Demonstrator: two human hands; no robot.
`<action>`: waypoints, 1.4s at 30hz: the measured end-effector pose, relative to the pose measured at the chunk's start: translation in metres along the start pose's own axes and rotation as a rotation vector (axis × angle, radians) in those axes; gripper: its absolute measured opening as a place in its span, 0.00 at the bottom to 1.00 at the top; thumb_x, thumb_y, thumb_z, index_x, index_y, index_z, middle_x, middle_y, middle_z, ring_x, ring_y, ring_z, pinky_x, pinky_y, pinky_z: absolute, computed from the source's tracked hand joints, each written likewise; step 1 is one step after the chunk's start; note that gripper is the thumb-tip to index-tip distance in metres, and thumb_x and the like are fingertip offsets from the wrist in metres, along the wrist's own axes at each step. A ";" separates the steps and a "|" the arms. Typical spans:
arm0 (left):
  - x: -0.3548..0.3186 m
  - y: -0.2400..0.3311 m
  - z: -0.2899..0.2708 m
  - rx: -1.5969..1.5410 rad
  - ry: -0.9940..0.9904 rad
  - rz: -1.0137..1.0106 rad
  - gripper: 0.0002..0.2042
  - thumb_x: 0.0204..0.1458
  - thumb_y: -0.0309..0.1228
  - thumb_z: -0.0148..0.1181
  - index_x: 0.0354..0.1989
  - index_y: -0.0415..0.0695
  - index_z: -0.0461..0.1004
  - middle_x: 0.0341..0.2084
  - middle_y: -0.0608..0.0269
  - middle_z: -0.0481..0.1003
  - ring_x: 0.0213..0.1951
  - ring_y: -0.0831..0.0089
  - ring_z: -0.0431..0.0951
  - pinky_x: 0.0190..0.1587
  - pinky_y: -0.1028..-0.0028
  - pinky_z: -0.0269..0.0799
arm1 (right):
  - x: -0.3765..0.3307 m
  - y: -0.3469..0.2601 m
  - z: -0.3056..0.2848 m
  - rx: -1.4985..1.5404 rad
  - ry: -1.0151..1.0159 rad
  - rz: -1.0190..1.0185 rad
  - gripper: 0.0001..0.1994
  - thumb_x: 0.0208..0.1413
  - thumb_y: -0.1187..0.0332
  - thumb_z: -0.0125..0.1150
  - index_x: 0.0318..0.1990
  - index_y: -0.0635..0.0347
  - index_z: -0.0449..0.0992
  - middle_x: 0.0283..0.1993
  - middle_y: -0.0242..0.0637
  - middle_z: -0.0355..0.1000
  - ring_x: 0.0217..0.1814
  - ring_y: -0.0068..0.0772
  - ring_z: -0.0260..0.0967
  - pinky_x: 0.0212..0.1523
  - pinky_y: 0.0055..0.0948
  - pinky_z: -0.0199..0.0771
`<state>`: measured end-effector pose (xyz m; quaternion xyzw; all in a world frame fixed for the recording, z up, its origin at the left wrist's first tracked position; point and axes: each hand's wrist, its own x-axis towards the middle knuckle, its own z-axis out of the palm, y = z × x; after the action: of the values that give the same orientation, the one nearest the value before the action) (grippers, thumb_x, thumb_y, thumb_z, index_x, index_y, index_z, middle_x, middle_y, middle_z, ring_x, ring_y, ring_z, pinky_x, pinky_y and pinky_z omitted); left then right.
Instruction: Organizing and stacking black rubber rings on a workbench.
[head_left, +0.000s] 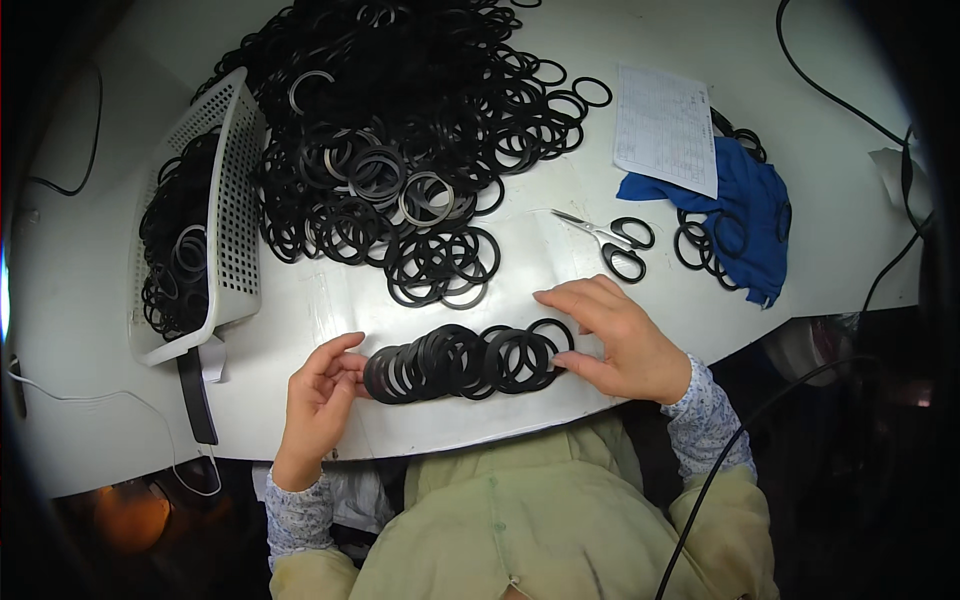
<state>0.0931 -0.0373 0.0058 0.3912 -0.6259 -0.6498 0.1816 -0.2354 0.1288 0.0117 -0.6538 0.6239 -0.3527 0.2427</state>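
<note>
A row of overlapping black rings (425,365) lies on the white table near its front edge, between my hands. At the row's left end, my left hand (325,395) has its fingers bent, with the fingertips against the outermost rings. My right hand (625,340) is at the other end, thumb and fingers spread apart. Its thumb touches or nearly touches the last ring, and the fingers hover over the table. Rings on the left are packed tightly; those on the right are more loosely spread.
A large heap of black rings (400,120) covers the back of the table. More fill a white perforated basket (237,200) at left. Scissors (610,242) lie right of centre, near a printed sheet (665,130) and a blue cloth (755,210). Cables run along the right.
</note>
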 end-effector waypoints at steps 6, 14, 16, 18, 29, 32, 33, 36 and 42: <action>0.005 0.013 0.038 -0.315 -0.069 -0.103 0.26 0.58 0.15 0.58 0.66 0.32 0.61 0.46 0.54 0.79 0.47 0.71 0.80 0.53 0.73 0.76 | 0.024 -0.008 0.052 -0.038 0.018 -0.138 0.26 0.45 0.79 0.66 0.55 0.66 0.71 0.49 0.44 0.68 0.51 0.48 0.68 0.51 0.39 0.73; 0.003 0.028 0.072 -0.262 -0.208 -0.024 0.29 0.55 0.14 0.62 0.66 0.32 0.60 0.48 0.54 0.78 0.51 0.73 0.78 0.56 0.74 0.74 | 0.028 -0.005 0.046 -0.009 -0.028 -0.137 0.18 0.42 0.79 0.63 0.45 0.65 0.76 0.40 0.39 0.71 0.48 0.46 0.68 0.43 0.42 0.75; 0.002 0.028 0.072 -0.338 -0.167 -0.055 0.28 0.56 0.13 0.61 0.66 0.32 0.60 0.49 0.54 0.77 0.52 0.73 0.77 0.57 0.74 0.73 | 0.025 -0.010 0.036 -0.050 -0.012 -0.092 0.17 0.41 0.79 0.64 0.43 0.63 0.77 0.39 0.38 0.71 0.46 0.46 0.69 0.42 0.42 0.75; 0.004 0.020 0.077 -0.329 -0.169 -0.044 0.29 0.56 0.12 0.60 0.67 0.33 0.59 0.50 0.53 0.77 0.54 0.72 0.76 0.58 0.73 0.72 | 0.022 -0.012 0.030 -0.173 0.025 -0.024 0.17 0.41 0.78 0.64 0.43 0.61 0.78 0.38 0.38 0.71 0.45 0.45 0.70 0.42 0.41 0.75; 0.000 0.025 0.088 -0.241 -0.205 -0.007 0.32 0.55 0.14 0.63 0.69 0.34 0.57 0.50 0.54 0.77 0.52 0.73 0.77 0.56 0.74 0.73 | 0.016 0.000 0.043 0.011 0.014 -0.109 0.16 0.41 0.78 0.62 0.42 0.61 0.79 0.38 0.39 0.73 0.42 0.46 0.71 0.40 0.40 0.75; -0.001 0.029 0.083 -0.276 -0.182 -0.046 0.33 0.55 0.14 0.63 0.69 0.34 0.56 0.46 0.53 0.79 0.49 0.72 0.80 0.56 0.73 0.74 | 0.016 -0.009 0.030 0.092 -0.047 -0.103 0.14 0.42 0.79 0.62 0.40 0.61 0.79 0.39 0.38 0.71 0.42 0.45 0.71 0.40 0.40 0.74; -0.001 0.029 0.076 -0.258 -0.153 -0.065 0.33 0.54 0.13 0.63 0.69 0.34 0.56 0.45 0.53 0.80 0.48 0.71 0.81 0.56 0.73 0.74 | 0.016 -0.009 0.029 0.011 -0.017 -0.079 0.13 0.42 0.79 0.62 0.40 0.61 0.79 0.39 0.38 0.71 0.42 0.45 0.71 0.40 0.40 0.74; -0.001 0.019 0.060 -0.194 -0.037 -0.071 0.27 0.61 0.20 0.57 0.69 0.35 0.57 0.41 0.52 0.82 0.44 0.70 0.83 0.54 0.74 0.76 | 0.013 -0.006 0.025 -0.144 0.028 -0.025 0.12 0.44 0.78 0.63 0.39 0.61 0.80 0.37 0.38 0.69 0.41 0.44 0.71 0.40 0.39 0.74; -0.008 0.010 0.031 -0.429 0.070 -0.194 0.22 0.72 0.35 0.39 0.66 0.31 0.59 0.42 0.50 0.80 0.45 0.67 0.83 0.51 0.68 0.81 | -0.002 0.007 0.019 -0.064 0.004 0.053 0.11 0.47 0.78 0.63 0.40 0.60 0.81 0.36 0.38 0.69 0.38 0.42 0.72 0.38 0.37 0.74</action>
<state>0.0723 -0.0125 0.0150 0.4242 -0.4264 -0.7683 0.2188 -0.2253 0.1281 -0.0058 -0.6439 0.6523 -0.3273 0.2296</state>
